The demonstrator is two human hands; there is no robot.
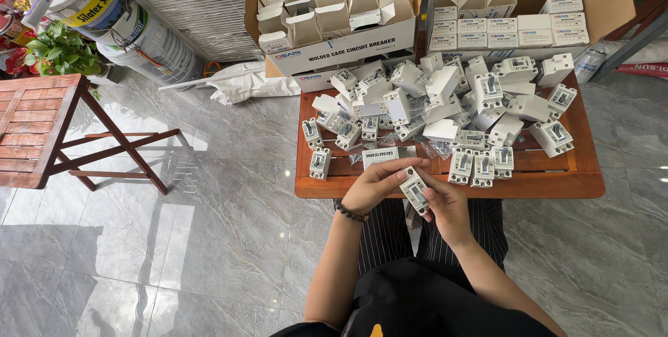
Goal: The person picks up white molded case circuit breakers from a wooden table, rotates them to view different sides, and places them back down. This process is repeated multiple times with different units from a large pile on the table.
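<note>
Both forearms are stretched forward from the lap and drawn together ahead of the body, bare from the elbows down. The left hand [376, 185] is held palm-down, its fingers [407, 165] extended toward the right and laid across the top of what is held. The right hand [445, 201] is raised beneath and beside it, with fingers curled upward in a pinch. The hands are kept touching at the fingertips. A dark beaded band is worn on the left wrist.
</note>
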